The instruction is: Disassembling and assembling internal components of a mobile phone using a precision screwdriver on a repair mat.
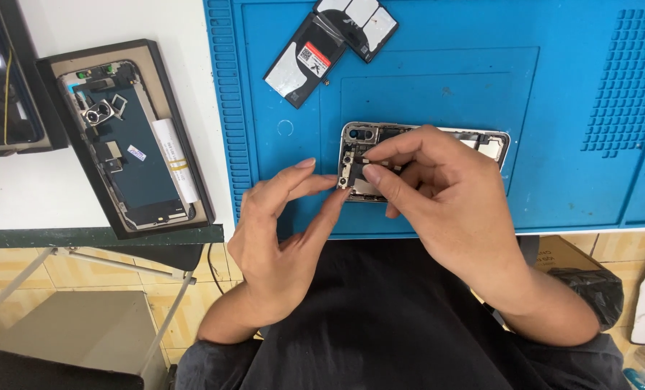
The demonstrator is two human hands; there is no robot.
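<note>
One opened phone (423,155), silver frame, innards exposed, blue mat (568,108)

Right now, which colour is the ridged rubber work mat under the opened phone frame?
Blue; the ridged rubber work mat shows best in the head view.

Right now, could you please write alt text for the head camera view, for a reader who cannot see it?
Two bare hands work on an opened phone frame lying on a blue repair mat; the right hand pinches a small part inside it, the left hand steadies its edge. A detached screen lies left.

Phone repair workshop: blue repair mat (568,180), opened phone (427,155), loose battery (330,50)
</note>
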